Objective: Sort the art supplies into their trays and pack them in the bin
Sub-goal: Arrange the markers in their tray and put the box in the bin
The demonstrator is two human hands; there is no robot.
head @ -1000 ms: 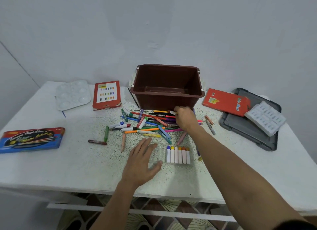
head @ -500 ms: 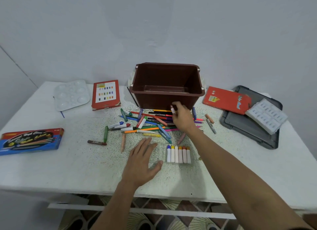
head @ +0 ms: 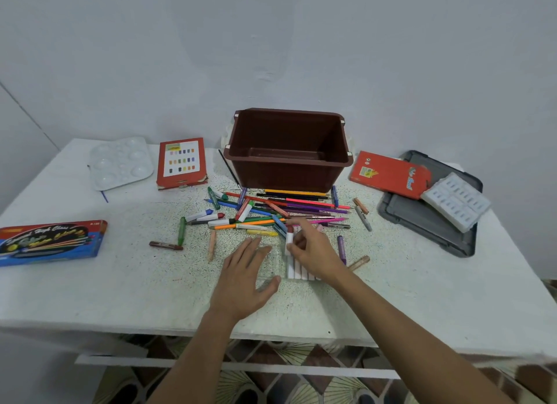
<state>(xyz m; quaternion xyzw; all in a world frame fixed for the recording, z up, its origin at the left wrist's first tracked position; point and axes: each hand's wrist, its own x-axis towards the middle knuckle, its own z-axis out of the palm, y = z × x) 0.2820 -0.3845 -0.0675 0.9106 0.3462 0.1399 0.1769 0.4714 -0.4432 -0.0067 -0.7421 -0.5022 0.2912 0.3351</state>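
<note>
Left hand [head: 244, 280] lies flat, fingers spread, on what seems a clear tray [head: 272, 263] before the brown bin [head: 286, 174]. Right hand [head: 313, 253] fingers pinch a red-capped white marker [head: 289, 239] above that tray. Loose pencils [head: 301, 204] lie against the bin's front.

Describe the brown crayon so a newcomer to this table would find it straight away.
From the brown bin at the back, come down to the pile of pens before it, then go left toward the blue box. There the brown crayon lies apart, by the near end of a green crayon. It is the only dark brown stick there.
</note>
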